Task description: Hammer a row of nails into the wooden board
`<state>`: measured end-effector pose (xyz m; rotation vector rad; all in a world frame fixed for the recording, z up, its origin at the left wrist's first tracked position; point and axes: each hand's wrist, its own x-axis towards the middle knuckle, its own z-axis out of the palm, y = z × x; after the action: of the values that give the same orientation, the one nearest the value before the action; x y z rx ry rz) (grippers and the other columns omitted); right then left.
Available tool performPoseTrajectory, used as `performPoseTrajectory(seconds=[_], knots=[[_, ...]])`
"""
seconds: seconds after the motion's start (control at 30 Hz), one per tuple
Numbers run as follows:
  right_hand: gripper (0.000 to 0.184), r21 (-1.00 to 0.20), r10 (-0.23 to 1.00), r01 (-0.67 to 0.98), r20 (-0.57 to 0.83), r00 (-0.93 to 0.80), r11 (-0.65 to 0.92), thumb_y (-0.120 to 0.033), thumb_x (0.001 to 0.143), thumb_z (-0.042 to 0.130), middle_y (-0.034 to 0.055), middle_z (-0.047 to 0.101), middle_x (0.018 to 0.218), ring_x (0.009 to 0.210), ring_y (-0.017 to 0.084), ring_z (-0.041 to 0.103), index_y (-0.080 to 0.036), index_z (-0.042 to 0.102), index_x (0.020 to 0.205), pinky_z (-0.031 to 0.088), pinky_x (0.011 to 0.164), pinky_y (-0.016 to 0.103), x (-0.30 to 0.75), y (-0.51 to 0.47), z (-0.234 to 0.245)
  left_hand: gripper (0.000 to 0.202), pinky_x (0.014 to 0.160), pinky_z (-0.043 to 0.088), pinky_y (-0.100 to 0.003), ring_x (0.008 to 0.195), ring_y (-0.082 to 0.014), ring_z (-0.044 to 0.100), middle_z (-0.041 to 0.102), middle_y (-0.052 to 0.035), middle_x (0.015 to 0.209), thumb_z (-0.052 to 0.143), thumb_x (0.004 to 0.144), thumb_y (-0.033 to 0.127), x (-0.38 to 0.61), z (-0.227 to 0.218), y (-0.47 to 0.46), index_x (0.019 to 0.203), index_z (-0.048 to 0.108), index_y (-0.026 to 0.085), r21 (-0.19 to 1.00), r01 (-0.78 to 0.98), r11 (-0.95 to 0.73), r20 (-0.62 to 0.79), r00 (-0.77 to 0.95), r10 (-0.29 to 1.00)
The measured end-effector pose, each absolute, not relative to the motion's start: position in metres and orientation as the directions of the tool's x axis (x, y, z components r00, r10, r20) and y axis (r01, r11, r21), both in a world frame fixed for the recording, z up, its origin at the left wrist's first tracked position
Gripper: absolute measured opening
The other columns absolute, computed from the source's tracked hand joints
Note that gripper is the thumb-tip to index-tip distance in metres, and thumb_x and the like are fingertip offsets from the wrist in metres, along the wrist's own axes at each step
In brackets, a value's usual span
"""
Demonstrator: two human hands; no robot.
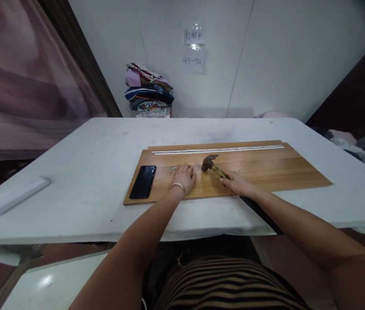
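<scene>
A claw hammer (208, 163) with a dark head and a yellow-and-black handle is gripped in my right hand (238, 182). Its head is at the middle of a wood-grain board (266, 165), and the long handle runs back under my right forearm. My left hand (185, 175), with a bracelet at the wrist, rests palm down on the board, fingers spread a little. Several small nails (173, 169) lie just left of those fingers. Whether anything is under the left palm is hidden.
A black phone (142, 182) lies on the board's left end. Two white strips (217, 150) run along its far edge. On the white table (82, 172) stands a long white plastic piece (17, 193) at left. Folded cloths (150, 90) are stacked against the wall.
</scene>
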<state>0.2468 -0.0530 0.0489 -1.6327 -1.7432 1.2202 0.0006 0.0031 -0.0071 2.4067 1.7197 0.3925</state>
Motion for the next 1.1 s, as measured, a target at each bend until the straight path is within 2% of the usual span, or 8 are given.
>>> performPoseTrajectory(seconds=[0.2,0.53,0.73,1.1], knots=[[0.037,-0.812,0.950,0.577,-0.239,-0.202,-0.081,-0.024,0.095,0.060,-0.0006,0.063,0.072,0.060,0.015,0.053,-0.020,0.072,0.129,0.047,0.061,0.027,0.2477,-0.0520,0.0498,0.028,0.120,0.048,-0.044,0.130,-0.0304,0.064,0.074,-0.0156,0.133,0.055,0.103,0.022,0.0005,-0.0020,0.0012,0.118,0.078,0.017,0.262,0.904,-0.338,0.117,0.317,0.941],[0.044,-0.804,0.955,0.591,-0.217,-0.202,-0.058,-0.023,0.092,0.061,0.0008,0.066,0.077,0.067,0.016,0.056,-0.017,0.073,0.134,0.049,0.068,0.028,0.2461,-0.0508,0.0519,0.032,0.122,0.046,-0.042,0.135,-0.0309,0.063,0.073,-0.0177,0.139,0.054,0.104,0.022,0.0011,0.0028,-0.0007,0.126,0.076,0.012,0.248,0.908,-0.339,0.095,0.325,0.941],[0.051,-0.790,0.947,0.610,-0.241,-0.214,-0.063,-0.025,0.095,0.058,0.0007,0.066,0.076,0.065,0.016,0.055,-0.017,0.069,0.144,0.050,0.069,0.030,0.2462,-0.0524,0.0562,0.029,0.121,0.048,-0.041,0.133,-0.0302,0.064,0.074,-0.0160,0.136,0.055,0.104,0.021,0.0014,0.0013,-0.0005,0.121,0.077,0.014,0.241,0.911,-0.334,0.103,0.318,0.942],[0.043,-0.801,0.945,0.598,-0.223,-0.239,-0.038,-0.024,0.097,0.056,-0.0018,0.060,0.070,0.061,0.014,0.052,-0.018,0.070,0.137,0.044,0.061,0.025,0.2498,-0.0504,0.0524,0.028,0.120,0.048,-0.042,0.133,-0.0302,0.064,0.074,-0.0164,0.136,0.057,0.103,0.022,0.0010,-0.0043,0.0013,0.121,0.078,0.014,0.262,0.906,-0.331,0.129,0.307,0.943]])
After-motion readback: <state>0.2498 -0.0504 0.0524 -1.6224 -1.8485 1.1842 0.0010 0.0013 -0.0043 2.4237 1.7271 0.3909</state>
